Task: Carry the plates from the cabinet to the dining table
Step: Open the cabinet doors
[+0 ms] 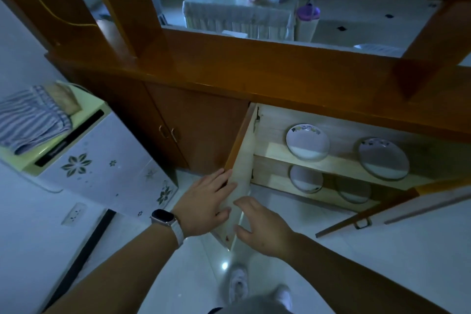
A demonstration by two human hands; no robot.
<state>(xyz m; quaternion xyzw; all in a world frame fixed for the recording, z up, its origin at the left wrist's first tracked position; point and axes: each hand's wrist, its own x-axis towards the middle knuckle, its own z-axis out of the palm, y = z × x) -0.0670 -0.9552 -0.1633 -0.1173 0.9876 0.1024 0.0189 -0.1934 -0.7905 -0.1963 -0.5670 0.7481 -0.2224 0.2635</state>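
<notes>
1. The wooden cabinet (280,79) ran across the middle of the view, and its right compartment, at about 3 o'clock, stood open.
2. Four plates sat inside, all well apart from both hands. The upper left plate (307,141) and the upper right plate (383,158) lay on the upper shelf. The lower left plate (305,180) and the lower right plate (353,190) lay on the shelf below, partly hidden by the upper shelf's front edge.
3. The left door (242,160) was swung out toward the camera and seen nearly edge-on. The right door (369,214) was swung out toward 4 o'clock.
4. The left hand (206,201), just below centre, lay flat with straight fingers against the outer face of the left door. A watch (163,216) sat on its wrist.
5. The right hand (265,227), at about 5 o'clock from centre, was spread and loosely curved beside the door's inner face, gripping nothing. I could not tell whether its fingertips touched the door.
6. The two hands were close together, with only the door's edge between them.
7. The dining table (216,0), under a pale cloth, stood beyond the cabinet at 12 o'clock. A purple bottle (308,11) was near its right end.
8. A flower-patterned appliance (102,160) stood at 9 o'clock with a striped cloth (30,120) folded on top.
</notes>
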